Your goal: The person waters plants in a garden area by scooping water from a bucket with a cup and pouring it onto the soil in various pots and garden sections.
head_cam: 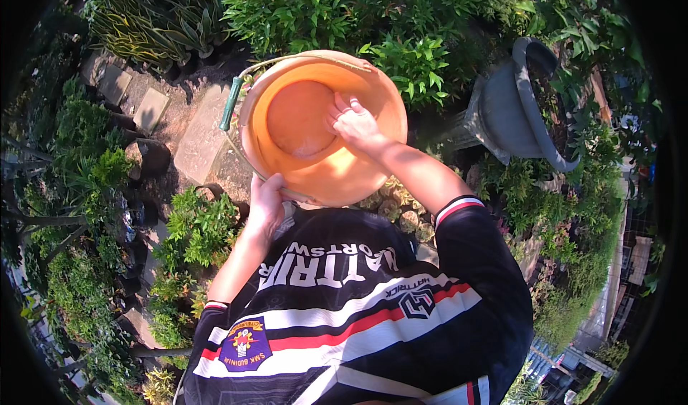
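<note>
An orange plastic bucket (pixel 344 182) is held up in front of my body, its open mouth facing me. At its lower left rim, my left hand (pixel 269 201) grips the edge beside the wire handle. The handle lies around the left side of the rim and carries a green grip (pixel 231 104). Inside the bucket is my right hand (pixel 352 120), its fingers bent near the right edge of the round bottom. Whether those fingers touch the wall or hold anything small cannot be told. The bottom shows a faint pale patch at its lower part.
A large grey urn planter (pixel 505 109) stands to the right. Leafy shrubs (pixel 301 13) grow beyond the bucket, with snake plants (pixel 156 23) at the upper left. Stone paving slabs (pixel 199 136) form a path on the left, bordered by potted plants (pixel 199 228).
</note>
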`<state>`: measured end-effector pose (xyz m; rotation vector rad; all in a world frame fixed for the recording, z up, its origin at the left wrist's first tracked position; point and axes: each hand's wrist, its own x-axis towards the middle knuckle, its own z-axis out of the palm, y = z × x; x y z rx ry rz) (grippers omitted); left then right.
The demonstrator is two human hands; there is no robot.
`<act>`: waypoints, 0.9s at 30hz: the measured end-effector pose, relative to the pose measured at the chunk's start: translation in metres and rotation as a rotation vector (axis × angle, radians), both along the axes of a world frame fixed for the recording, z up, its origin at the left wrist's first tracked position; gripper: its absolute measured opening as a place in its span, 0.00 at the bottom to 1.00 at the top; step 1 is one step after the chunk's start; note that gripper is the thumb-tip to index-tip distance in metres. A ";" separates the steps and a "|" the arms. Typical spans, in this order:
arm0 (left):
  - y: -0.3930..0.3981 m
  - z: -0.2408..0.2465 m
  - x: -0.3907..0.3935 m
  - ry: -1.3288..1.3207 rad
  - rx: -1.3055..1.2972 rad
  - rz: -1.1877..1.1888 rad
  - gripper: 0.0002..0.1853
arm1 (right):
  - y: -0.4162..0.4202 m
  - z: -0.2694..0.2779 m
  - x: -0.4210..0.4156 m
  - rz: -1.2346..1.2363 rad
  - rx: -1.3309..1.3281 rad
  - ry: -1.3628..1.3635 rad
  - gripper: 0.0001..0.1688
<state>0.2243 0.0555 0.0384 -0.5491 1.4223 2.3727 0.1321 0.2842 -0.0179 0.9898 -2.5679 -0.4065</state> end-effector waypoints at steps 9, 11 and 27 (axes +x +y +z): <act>0.004 0.013 0.002 0.012 0.089 0.074 0.21 | -0.026 -0.009 0.026 -0.095 -0.154 -0.514 0.13; 0.007 0.016 0.001 0.001 0.078 0.032 0.21 | -0.034 -0.032 0.038 -0.077 -0.307 -0.566 0.15; 0.021 0.017 0.005 -0.045 0.010 -0.083 0.21 | -0.063 -0.026 0.048 -0.418 -1.412 -0.944 0.34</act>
